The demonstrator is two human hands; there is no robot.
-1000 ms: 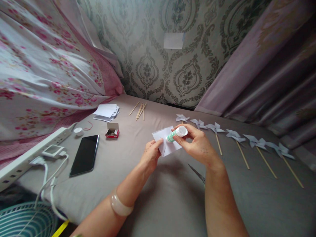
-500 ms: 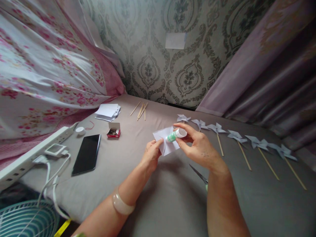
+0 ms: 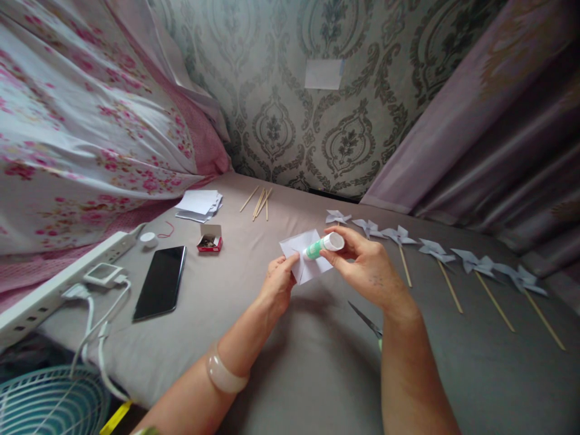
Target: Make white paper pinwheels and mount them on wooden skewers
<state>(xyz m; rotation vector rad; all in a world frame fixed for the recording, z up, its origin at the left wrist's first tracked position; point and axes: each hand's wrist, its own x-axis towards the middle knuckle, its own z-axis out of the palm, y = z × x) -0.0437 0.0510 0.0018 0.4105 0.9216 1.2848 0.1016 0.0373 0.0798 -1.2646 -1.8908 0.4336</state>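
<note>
Paper square (image 3: 298, 242): thin, smooth matt paper
Glue stick (image 3: 322, 246): smooth plastic, slightly glossy
Pinwheels (image 3: 435, 249): folded matt paper on bare wood
Loose sticks (image 3: 260, 205): plain matt wood
Scissors (image 3: 365, 318): metal blades, dull sheen
Phone (image 3: 160, 283): glossy, glass-like face
Small box (image 3: 211, 246): thin card, metallic-looking bits inside
Power strip (image 3: 54, 293): smooth plastic
Bangle (image 3: 223, 372): polished, glossy; stone or plastic, cannot tell
Grey cover (image 3: 312, 368): matt cloth, faintly wrinkled

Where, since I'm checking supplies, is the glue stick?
Head view, just right of centre: the right hand holds the glue stick at the white paper.
</note>
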